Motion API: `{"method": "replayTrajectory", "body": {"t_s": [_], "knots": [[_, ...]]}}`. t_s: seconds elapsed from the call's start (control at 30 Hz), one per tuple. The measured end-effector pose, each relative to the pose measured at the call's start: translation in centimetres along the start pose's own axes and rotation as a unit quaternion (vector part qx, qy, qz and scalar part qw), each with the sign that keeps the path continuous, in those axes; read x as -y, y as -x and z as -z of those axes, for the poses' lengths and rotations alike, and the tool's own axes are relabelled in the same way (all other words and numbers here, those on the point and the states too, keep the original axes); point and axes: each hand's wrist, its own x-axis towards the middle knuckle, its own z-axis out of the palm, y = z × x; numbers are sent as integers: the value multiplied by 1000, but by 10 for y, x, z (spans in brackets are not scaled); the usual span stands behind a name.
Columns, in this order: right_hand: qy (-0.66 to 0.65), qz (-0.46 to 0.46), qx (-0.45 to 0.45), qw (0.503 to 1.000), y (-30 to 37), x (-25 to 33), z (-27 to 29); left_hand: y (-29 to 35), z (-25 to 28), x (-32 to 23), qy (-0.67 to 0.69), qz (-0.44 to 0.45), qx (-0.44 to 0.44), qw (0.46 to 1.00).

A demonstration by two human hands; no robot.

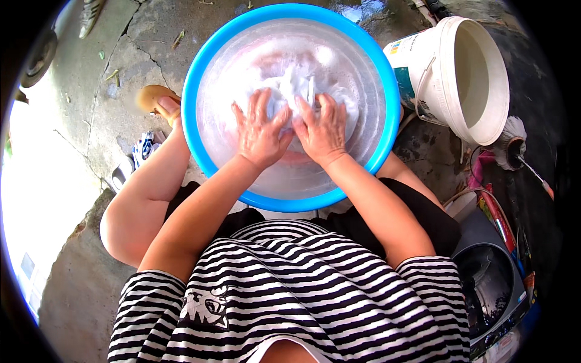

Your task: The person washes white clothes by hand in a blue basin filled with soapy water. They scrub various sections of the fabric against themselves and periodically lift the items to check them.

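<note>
In front of me is a round, translucent basin with a bright blue rim (193,109), holding cloudy, pale water. A wet white cloth (295,81) lies bunched in its middle, and its exact kind cannot be made out. My left hand (260,128) rests palm down on the near left part of the cloth, fingers spread. Beside it, my right hand (322,128) presses on the near right part, its fingers also apart. The two thumbs come close together over the cloth. Both palms and the cloth under them are hidden.
A white bucket (423,72) lies tilted at the right of the basin, with a brush (511,145) near its mouth. A dark grey container (487,284) stands at the lower right. At the left, a blue-and-white cloth (144,148) lies on the cracked concrete floor (109,78).
</note>
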Motion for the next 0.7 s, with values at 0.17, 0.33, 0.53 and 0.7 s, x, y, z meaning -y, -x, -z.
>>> {"method": "replayTrajectory", "body": {"t_s": [0.17, 0.33, 0.53, 0.7], "knots": [[73, 92, 23, 993, -24, -31, -39, -14, -33, 16, -85, -36, 96, 991], [6, -107, 260, 960, -95, -37, -16, -85, -37, 40, -16, 43, 173, 984], [-65, -314, 372, 871, -137, -62, -36, -135, -35, 73, 150, 229, 323, 906], [-270, -182, -23, 945, -91, -21, 12, -93, 19, 35, 167, 210, 85, 959]]}}
